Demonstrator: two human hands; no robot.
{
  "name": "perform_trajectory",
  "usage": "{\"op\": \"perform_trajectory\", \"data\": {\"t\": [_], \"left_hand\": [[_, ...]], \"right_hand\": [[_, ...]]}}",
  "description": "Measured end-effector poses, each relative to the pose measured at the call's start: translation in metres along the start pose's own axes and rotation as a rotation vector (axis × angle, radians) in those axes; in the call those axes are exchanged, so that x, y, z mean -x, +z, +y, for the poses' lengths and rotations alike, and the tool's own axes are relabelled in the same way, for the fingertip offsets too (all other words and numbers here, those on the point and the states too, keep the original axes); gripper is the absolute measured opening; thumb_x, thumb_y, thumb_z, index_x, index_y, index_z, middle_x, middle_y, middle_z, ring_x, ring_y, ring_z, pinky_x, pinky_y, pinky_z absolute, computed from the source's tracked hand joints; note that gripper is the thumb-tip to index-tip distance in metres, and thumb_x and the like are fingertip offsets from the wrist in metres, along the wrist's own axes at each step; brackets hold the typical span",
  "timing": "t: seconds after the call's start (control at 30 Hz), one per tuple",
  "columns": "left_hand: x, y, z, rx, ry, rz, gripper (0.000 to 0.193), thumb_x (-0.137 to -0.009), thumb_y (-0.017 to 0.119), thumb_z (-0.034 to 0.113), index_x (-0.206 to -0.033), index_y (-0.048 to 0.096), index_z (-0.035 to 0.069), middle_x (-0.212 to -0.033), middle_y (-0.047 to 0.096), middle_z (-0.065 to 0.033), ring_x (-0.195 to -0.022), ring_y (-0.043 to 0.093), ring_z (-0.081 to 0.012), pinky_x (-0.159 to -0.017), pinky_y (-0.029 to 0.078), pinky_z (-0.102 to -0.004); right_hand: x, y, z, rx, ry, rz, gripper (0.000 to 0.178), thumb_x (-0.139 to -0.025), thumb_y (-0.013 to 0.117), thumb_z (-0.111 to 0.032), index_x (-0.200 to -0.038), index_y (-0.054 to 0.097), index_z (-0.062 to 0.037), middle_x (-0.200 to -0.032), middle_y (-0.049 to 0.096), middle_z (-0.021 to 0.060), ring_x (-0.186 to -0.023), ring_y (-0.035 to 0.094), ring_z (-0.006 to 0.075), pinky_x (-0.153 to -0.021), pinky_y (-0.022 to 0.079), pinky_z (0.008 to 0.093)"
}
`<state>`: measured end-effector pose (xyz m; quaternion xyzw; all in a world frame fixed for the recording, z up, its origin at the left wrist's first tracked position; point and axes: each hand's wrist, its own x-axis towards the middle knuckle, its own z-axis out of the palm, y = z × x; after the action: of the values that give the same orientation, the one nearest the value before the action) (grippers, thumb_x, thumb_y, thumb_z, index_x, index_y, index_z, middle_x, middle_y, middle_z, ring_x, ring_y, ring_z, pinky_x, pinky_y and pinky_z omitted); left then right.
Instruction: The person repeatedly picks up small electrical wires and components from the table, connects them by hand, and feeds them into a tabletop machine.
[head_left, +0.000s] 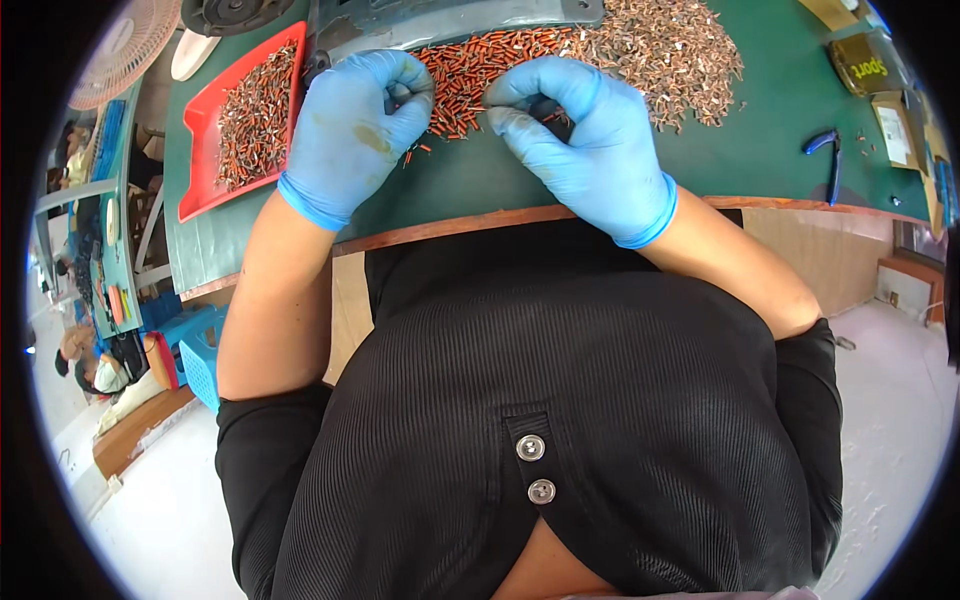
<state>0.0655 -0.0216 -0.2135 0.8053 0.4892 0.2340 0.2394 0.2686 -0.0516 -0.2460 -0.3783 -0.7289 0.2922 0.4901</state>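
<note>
Both of my hands wear light blue gloves and hover at the near side of a heap of small orange-red cylindrical parts [470,75] with metal ends. My left hand [345,140], its glove stained on the back, has thumb and forefinger pinched together at the left of the heap. Across from it, my right hand [605,150] is also in a pinch, its fingertips beside the heap's right part. Whatever sits between either set of fingertips is too small to make out. A few loose orange parts [418,151] lie near my left fingertips.
A red tray [200,170] of similar parts stands at the left. Right of the orange heap spreads a pile of small brownish metal parts [670,60]. Behind is a grey metal body [450,22]. Blue-handled cutters [834,165] and boxes [895,130] lie at the right of the green table [740,170].
</note>
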Motion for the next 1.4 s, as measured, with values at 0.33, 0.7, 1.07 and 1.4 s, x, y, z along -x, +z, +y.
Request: {"op": "perform_trajectory", "data": {"t": [0.33,0.7,1.07,1.4], "left_hand": [[0.024,-0.001,0.01,-0.558,0.372,-0.086,0.014,-0.071,0.064,0.006,-0.085,0.06,0.006,-0.078,0.059,-0.0108,-0.073,0.061,-0.0285,-0.063,0.05,-0.0387],[0.007,-0.017,0.019,-0.216,0.253,-0.254,0.011,-0.072,0.062,0.006,-0.082,0.06,0.003,-0.073,0.06,-0.0069,-0.066,0.059,-0.0216,-0.059,0.047,-0.0306],[0.043,0.017,0.048,1.981,-0.417,-0.29,0.012,-0.088,0.058,0.01,-0.096,0.06,0.002,-0.08,0.058,-0.0034,-0.066,0.051,-0.0118,-0.058,0.042,-0.0234],[0.046,0.041,0.051,1.009,-0.146,0.262,0.016,-0.086,0.064,0.008,-0.1,0.061,0.0,-0.083,0.064,-0.0029,-0.068,0.059,-0.0072,-0.06,0.046,-0.0199]], "right_hand": [[0.005,0.001,0.007,0.043,0.008,0.071,0.011,-0.081,0.067,-0.003,-0.092,0.064,-0.0041,-0.08,0.063,-0.0011,-0.067,0.055,0.0047,-0.062,0.047,0.0198],[0.008,-0.006,-0.014,0.053,0.043,0.063,0.012,-0.081,0.066,0.0,-0.092,0.063,-0.0028,-0.08,0.062,0.0021,-0.069,0.057,0.0068,-0.065,0.048,0.0214],[0.008,-0.002,-0.038,0.204,-0.537,0.221,0.022,-0.075,0.067,0.005,-0.093,0.056,-0.0024,-0.09,0.064,0.0119,-0.08,0.064,0.0242,-0.069,0.052,0.0297],[0.013,0.012,-0.032,-0.408,0.252,0.215,0.01,-0.085,0.059,0.001,-0.095,0.056,0.0006,-0.083,0.061,0.0049,-0.07,0.057,0.0093,-0.064,0.048,0.022]]}}
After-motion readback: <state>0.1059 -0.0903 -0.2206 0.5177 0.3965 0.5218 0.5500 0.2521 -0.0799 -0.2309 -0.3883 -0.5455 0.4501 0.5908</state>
